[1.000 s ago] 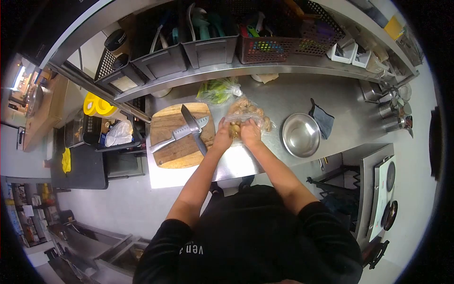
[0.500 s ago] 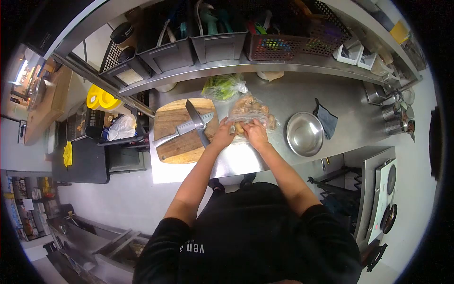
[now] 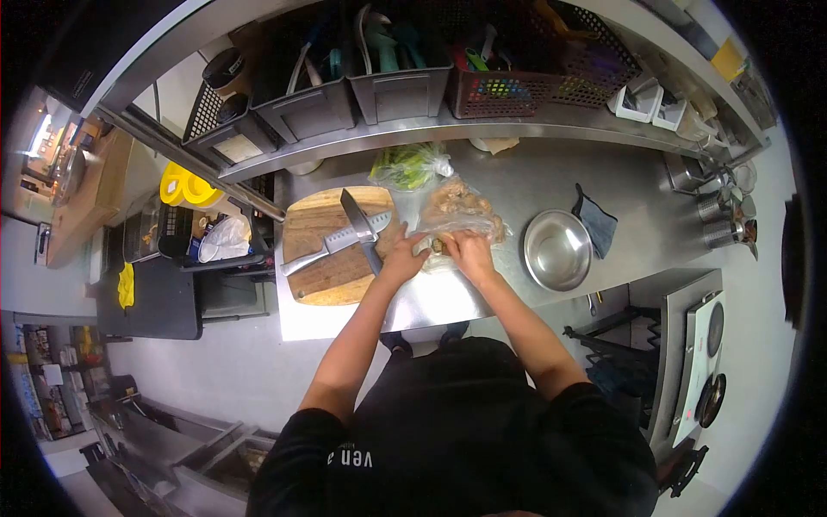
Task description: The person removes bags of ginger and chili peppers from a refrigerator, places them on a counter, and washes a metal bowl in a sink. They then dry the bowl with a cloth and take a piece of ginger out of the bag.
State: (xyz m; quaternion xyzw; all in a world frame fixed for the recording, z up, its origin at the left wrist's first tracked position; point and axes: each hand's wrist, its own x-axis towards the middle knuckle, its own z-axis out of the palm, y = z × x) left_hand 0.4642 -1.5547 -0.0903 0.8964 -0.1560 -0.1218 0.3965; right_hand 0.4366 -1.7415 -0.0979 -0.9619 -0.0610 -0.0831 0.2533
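On the steel counter lies a clear plastic bag of lumpy brown pieces. My left hand is at the bag's near left edge, with its fingers closed on the plastic. At the near right side, my right hand has bent fingers pressed on the bag's opening, over a brown piece. Left of the bag is a wooden cutting board with two crossed knives on it. A bag of green vegetables lies behind, and a steel bowl sits to the right.
A dark cloth lies beside the bowl. Above the counter's back, a shelf carries grey bins and a brown basket of utensils. Yellow lids are at the left, steel utensil holders at the right.
My right hand has shifted slightly over the bag's opening, and its fingers are bent more. A brown piece now shows between my hands. The view has tilted slightly.
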